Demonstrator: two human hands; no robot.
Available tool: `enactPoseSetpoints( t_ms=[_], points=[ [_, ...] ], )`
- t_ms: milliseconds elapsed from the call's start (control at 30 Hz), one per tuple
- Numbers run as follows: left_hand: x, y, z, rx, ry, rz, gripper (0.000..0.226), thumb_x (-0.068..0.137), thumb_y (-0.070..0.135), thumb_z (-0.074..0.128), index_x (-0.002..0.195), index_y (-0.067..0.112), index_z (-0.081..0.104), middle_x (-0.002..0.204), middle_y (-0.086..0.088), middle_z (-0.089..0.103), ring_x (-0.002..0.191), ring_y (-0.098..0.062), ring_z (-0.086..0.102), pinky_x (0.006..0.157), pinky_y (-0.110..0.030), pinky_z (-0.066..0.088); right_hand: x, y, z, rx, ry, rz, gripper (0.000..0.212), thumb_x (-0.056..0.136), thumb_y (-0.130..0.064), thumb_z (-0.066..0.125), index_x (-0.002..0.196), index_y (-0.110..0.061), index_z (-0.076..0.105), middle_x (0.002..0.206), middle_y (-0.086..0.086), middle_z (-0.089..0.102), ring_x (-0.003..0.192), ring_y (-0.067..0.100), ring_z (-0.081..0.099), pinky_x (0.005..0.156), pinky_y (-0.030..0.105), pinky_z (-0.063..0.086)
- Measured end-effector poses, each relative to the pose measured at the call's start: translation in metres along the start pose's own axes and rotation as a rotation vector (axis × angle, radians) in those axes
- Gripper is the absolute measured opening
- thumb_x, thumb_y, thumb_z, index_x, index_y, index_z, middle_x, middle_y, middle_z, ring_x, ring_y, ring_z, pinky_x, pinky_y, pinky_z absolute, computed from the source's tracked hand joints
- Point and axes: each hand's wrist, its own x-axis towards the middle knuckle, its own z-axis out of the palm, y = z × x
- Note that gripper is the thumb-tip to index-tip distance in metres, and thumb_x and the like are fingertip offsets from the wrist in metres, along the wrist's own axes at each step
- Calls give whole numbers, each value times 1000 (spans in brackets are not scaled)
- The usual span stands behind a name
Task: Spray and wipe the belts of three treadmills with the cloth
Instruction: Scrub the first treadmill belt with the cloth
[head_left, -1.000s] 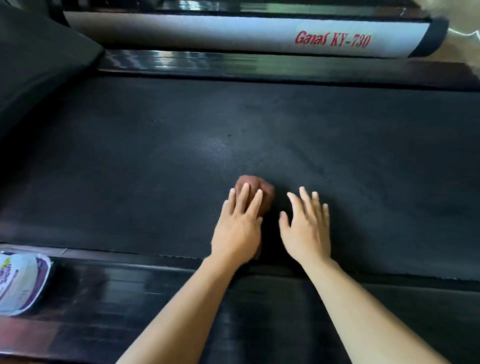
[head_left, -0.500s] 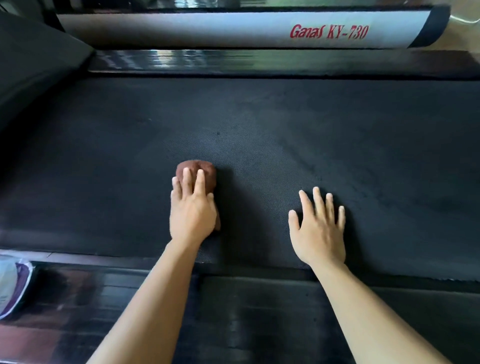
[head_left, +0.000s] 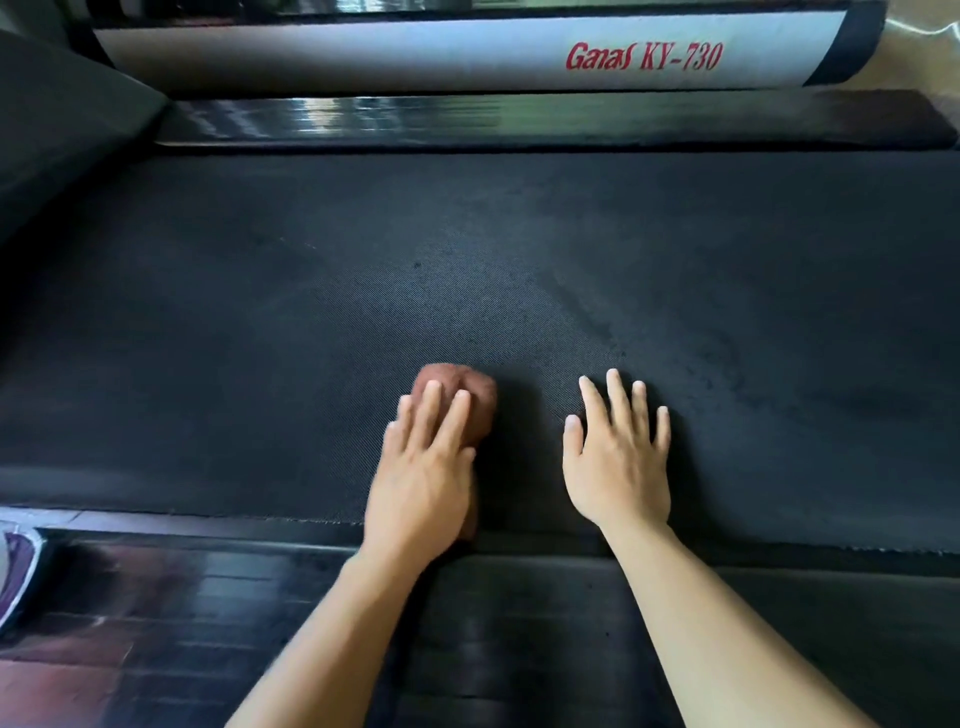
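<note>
A black textured treadmill belt (head_left: 467, 270) fills the middle of the view. A small reddish-brown cloth (head_left: 475, 400) lies bunched on the belt near its front edge. My left hand (head_left: 423, 467) presses flat on the cloth with straight fingers, covering most of it. My right hand (head_left: 618, 457) rests flat on the bare belt just to the right of the cloth, fingers spread, holding nothing.
A glossy black side rail (head_left: 519, 117) runs along the belt's far edge, with a white panel (head_left: 415, 49) lettered "Ganas KY-730" behind it. A dark near rail (head_left: 208, 597) lies under my forearms. A white and purple object (head_left: 15, 566) shows at the left edge.
My left hand slid the cloth left along the belt, then back right toward my right hand. My right hand stayed flat on the belt.
</note>
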Motion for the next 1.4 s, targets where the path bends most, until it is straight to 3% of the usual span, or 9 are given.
enactPoseSetpoints(
  t_ms=[133,267,500,600,700,833,1067,1267,1400],
  points=[
    [29,-45,-19,-32,60,-190,57,101,24,44,155,16,32,165,-13,17,151,-43,10,123,-49,17,0,-1,0,4,-1,-2,57,97,-44,28,150,-25,39,160,6,30,148,32,25,119,54,15],
    [72,-28,-18,-18,80,-266,60,104,27,42,159,20,20,167,-10,7,152,-39,3,124,-43,11,0,0,1,1,-20,-1,53,101,-41,33,152,-26,36,161,5,27,149,31,21,120,54,14],
    [44,43,11,-27,17,89,59,99,26,52,155,21,33,165,-9,21,151,-39,14,123,-46,19,1,1,0,30,-6,3,53,98,-37,49,149,-24,42,160,7,31,148,33,24,119,55,16],
    [10,33,9,-39,-16,113,59,98,32,46,155,27,33,165,-3,22,152,-33,15,123,-42,18,1,2,1,34,-6,-5,52,98,-38,44,148,-25,42,159,6,32,148,33,25,119,55,17],
    [0,-3,0,-49,5,9,59,98,31,48,155,28,33,165,-3,21,152,-35,16,122,-44,18,2,4,0,53,-2,-13,54,96,-42,38,147,-25,45,158,6,35,146,33,28,118,56,19],
    [27,-42,-18,-69,61,-171,57,100,25,48,155,22,33,166,-7,16,152,-38,10,123,-46,17,7,9,-3,119,-39,-8,52,97,-41,50,145,-25,46,159,4,33,149,32,20,119,53,12],
    [127,-31,-22,-33,72,-350,60,104,31,37,159,23,15,167,-10,4,153,-37,-3,124,-39,3,31,65,-21,6,19,23,51,94,-41,55,141,-22,52,156,10,38,147,36,22,117,55,17],
    [172,51,9,22,-11,-136,60,103,31,39,158,20,17,167,-13,6,152,-41,2,124,-45,8,33,81,-15,-13,25,41,52,96,-47,39,143,-26,47,158,9,33,146,35,25,118,55,18],
    [136,114,34,40,-77,152,62,102,30,43,159,23,19,167,-10,10,152,-37,5,123,-43,10,34,83,-12,-4,40,55,48,95,-40,53,141,-26,50,156,9,35,146,34,27,118,54,20]
  ],
)
